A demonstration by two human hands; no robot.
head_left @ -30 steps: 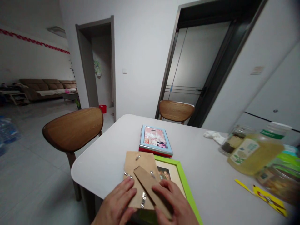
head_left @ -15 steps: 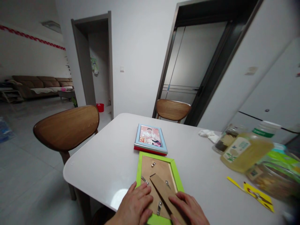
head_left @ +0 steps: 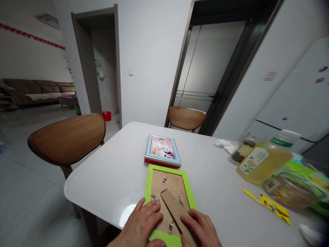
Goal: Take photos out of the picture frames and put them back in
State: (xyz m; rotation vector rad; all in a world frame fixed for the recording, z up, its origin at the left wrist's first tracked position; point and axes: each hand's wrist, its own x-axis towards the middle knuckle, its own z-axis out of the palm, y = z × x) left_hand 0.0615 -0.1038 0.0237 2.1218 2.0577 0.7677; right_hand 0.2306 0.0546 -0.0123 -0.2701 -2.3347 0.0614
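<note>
A green picture frame (head_left: pixel 190 190) lies face down on the table, its brown backing board (head_left: pixel 174 178) with several metal clips (head_left: pixel 171 226) facing up. My left hand (head_left: pixel 141 223) rests over the frame's left rim, fingers laid on the board and thumb by the lower rim. The brown stand leg (head_left: pixel 171 202) slants across the backing, slightly raised at its near end. My right hand (head_left: pixel 202 226) pinches that leg between thumb and fingers. Just beyond the green frame, a blue picture frame (head_left: pixel 177 151) with a photo lies face up on something red.
On the right of the white table (head_left: pixel 102 192) stand a glass jar (head_left: pixel 243 151), a jug of yellow liquid (head_left: pixel 264 161) and a clear food container (head_left: pixel 290 192). A yellow packet (head_left: pixel 276 207) and crumpled tissue (head_left: pixel 224 144) lie nearby. Wooden chairs (head_left: pixel 69 137) stand around the table.
The whole view has shifted slightly, so things appear a little further left and higher. My hands keep about the same places on the green frame and its stand leg.
</note>
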